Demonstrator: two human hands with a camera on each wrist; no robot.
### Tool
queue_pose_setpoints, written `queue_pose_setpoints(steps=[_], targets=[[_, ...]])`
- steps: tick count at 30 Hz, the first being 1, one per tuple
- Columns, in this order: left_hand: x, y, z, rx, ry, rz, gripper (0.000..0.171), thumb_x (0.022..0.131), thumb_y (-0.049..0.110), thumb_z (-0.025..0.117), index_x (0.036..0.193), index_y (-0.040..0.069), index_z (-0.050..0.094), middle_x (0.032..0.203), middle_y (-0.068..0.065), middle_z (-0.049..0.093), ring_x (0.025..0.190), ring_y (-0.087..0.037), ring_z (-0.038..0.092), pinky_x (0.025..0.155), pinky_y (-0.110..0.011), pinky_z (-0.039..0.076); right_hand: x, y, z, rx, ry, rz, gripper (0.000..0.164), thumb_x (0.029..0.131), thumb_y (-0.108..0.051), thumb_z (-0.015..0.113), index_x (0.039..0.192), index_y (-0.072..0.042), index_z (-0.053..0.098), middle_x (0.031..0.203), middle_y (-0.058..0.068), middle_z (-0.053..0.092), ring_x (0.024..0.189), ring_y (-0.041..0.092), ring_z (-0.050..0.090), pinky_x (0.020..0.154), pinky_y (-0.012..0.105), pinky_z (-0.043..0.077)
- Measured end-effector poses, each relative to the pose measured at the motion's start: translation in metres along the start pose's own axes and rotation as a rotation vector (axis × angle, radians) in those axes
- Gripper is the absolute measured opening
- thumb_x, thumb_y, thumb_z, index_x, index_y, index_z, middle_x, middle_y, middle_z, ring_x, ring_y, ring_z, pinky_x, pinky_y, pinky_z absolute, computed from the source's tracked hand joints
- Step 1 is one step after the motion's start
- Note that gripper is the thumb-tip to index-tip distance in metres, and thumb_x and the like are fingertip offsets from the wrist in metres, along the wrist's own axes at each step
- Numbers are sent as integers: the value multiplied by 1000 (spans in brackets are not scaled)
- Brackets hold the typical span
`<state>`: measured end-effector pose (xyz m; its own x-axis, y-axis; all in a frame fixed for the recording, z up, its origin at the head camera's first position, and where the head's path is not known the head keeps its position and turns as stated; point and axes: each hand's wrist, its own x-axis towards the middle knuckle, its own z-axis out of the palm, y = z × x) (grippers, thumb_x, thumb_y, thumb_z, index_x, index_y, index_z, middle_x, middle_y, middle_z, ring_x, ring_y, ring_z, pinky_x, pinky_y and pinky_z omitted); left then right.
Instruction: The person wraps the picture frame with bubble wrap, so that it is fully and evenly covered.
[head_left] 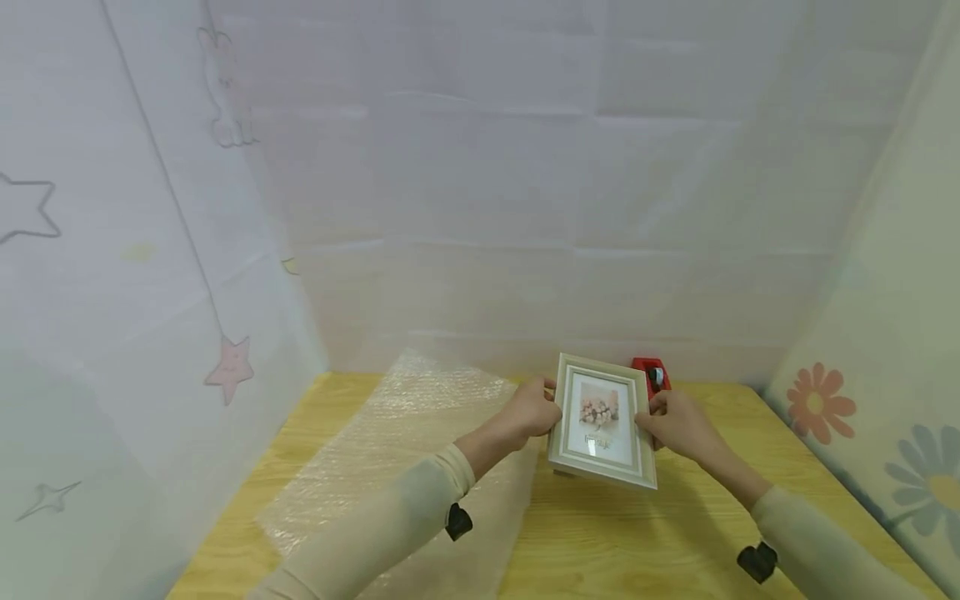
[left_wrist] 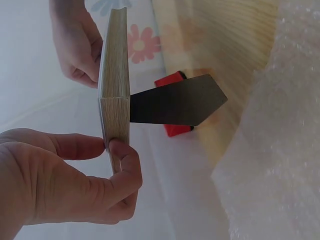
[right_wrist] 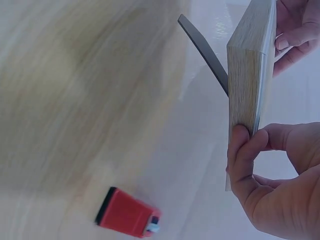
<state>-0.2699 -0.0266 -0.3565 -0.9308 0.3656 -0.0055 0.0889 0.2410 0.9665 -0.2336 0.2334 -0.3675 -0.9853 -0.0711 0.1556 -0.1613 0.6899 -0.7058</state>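
Note:
A picture frame [head_left: 600,421] with a pale wooden border and a flower print is held up over the table, tilted with its front toward me. My left hand [head_left: 531,408] pinches its left edge between thumb and fingers. On the opposite edge, my right hand [head_left: 678,425] grips the frame the same way. From the frame's back a dark support leg [left_wrist: 175,102] sticks out at an angle, as both wrist views show. The frame's wood-grain side [right_wrist: 243,95] faces the right wrist camera.
A sheet of bubble wrap [head_left: 405,442] spreads over the left part of the wooden table [head_left: 720,533]. Behind the frame, near the back edge, lies a red tape dispenser [right_wrist: 127,212]. Pale printed cloth walls [head_left: 480,208] enclose the table at the back and sides.

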Motion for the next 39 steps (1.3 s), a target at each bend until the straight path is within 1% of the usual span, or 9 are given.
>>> queue_pose_setpoints(steps=[6,9,13,16,20,23,29,34,39], targets=[[-10,11,-27,-2,57,44,59,80,-18,52,138,-12,46,106,-16,48,75,-17,48,57,-23,44,17,-29,2,13,-5,-75,21,94,-5,68,102,15,64,76,11,68,57,23,68,51,31,56],[-15,12,-42,3,77,52,59,80,-17,53,139,-12,46,110,-19,49,81,-20,50,60,-25,47,23,-43,6,-25,-14,-93,16,94,-7,68,95,9,66,70,8,68,56,22,66,46,29,50],[-19,16,-61,-29,95,45,60,80,-15,53,140,-11,45,115,-22,49,87,-23,53,66,-30,52,32,-60,11,-43,-33,-108,14,94,-10,67,87,2,66,66,6,67,58,24,66,51,32,50],[-24,17,-79,-48,106,30,61,81,-14,55,141,-9,45,117,-22,49,91,-25,56,71,-32,55,40,-73,19,4,-56,-112,15,96,-10,66,91,4,65,72,8,68,61,25,67,58,36,56],[-35,19,-105,-39,126,12,62,82,-12,57,143,-7,45,121,-22,48,95,-27,57,74,-33,56,50,-92,33,48,-84,-104,18,97,-12,67,98,6,63,78,11,67,63,25,68,59,34,57],[-45,21,-119,-20,153,2,62,83,-11,57,144,-5,45,124,-22,48,98,-28,58,77,-35,57,56,-107,41,56,-100,-99,20,97,-13,68,100,6,64,79,13,67,64,26,69,59,34,57],[-59,12,-137,32,200,-13,62,85,-9,56,145,-7,43,127,-23,48,101,-30,58,80,-35,57,64,-124,58,63,-130,-93,22,96,-15,69,105,5,65,85,13,68,64,24,70,62,35,58],[-66,0,-148,28,229,-37,61,85,-9,56,145,-9,43,125,-25,48,98,-28,57,81,-36,58,72,-126,80,133,-182,-83,20,96,-10,69,105,7,65,84,15,69,62,23,69,63,34,59],[-74,-11,-157,26,244,-63,61,84,-9,57,144,-11,43,125,-27,47,97,-28,56,81,-39,57,76,-124,103,180,-194,-89,14,95,-6,70,98,7,66,76,14,68,60,26,69,59,34,59]])
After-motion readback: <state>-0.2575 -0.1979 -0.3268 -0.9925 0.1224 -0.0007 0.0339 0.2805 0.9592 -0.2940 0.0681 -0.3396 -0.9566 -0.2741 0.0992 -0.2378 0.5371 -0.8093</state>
